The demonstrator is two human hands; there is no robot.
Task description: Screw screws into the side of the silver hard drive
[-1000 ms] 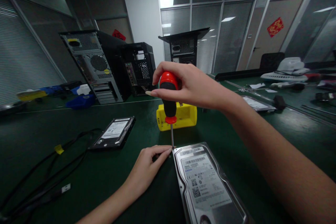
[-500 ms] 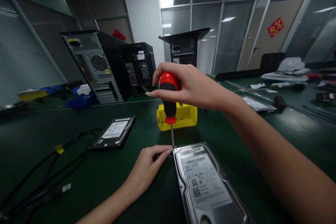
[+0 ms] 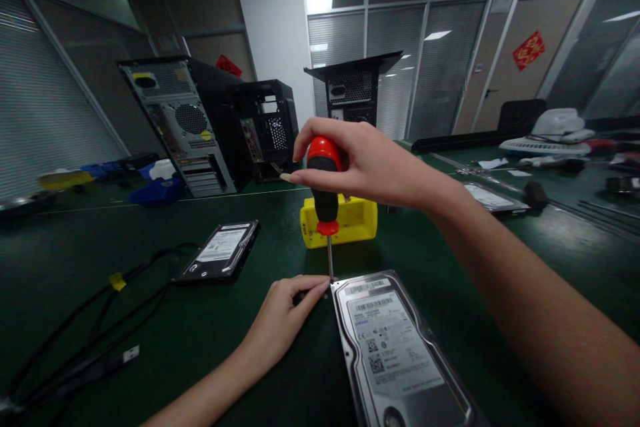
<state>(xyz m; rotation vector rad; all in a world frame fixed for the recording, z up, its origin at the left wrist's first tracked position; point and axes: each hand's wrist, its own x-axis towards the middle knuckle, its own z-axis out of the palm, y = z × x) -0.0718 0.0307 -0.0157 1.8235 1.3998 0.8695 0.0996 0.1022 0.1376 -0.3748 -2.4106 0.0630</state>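
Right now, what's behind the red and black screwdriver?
Behind the screwdriver in the right hand is a yellow bin. The screwdriver covers part of it, so that spot can't be seen.

Bare forearms [image 3: 500, 267], long-thumbnailed right hand [image 3: 367, 159]

We see a red-and-black plastic screwdriver handle [image 3: 327, 205], its cap glossy, its dark grip matt, above a thin, bright metal shaft [image 3: 331, 259]. The silver rectangular metal hard drive [image 3: 400, 353] has a polished sheen, and its white printed label [image 3: 385, 327] looks to us like smooth paper. Under it we find a dark green tabletop [image 3: 280, 240], smooth and softly reflective. The yellow rectangular bin [image 3: 357, 233] is shiny plastic; on the tall black computer tower [image 3: 215, 113] we see bare, perforated grey metal.
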